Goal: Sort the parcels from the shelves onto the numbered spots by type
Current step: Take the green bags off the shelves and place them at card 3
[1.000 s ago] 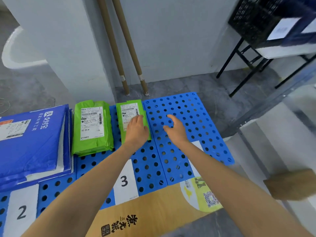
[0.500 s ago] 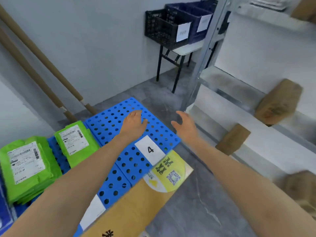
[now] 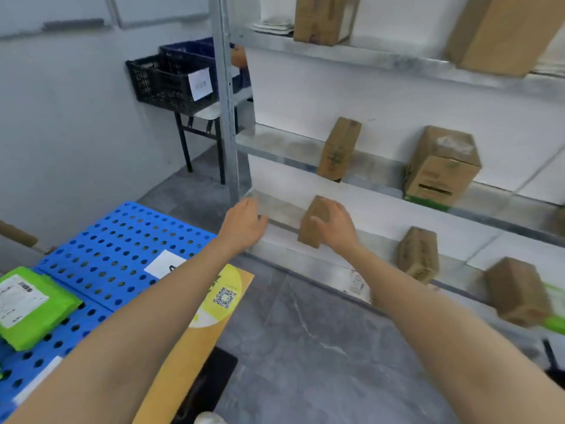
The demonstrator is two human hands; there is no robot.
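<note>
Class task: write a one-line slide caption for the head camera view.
Right hand grips a small brown box on the low shelf while the left hand hovers open beside it.

A single wide-angle camera is riding on the person's head, looking forward and down. It is facing the grey metal shelf rack (image 3: 227,117) on the right, with the blue perforated plastic mat (image 3: 122,240) lying at lower left. It is viewing from arm's length: the right hand (image 3: 336,231) is gripping a small brown cardboard box (image 3: 308,237) on a low shelf
</note>
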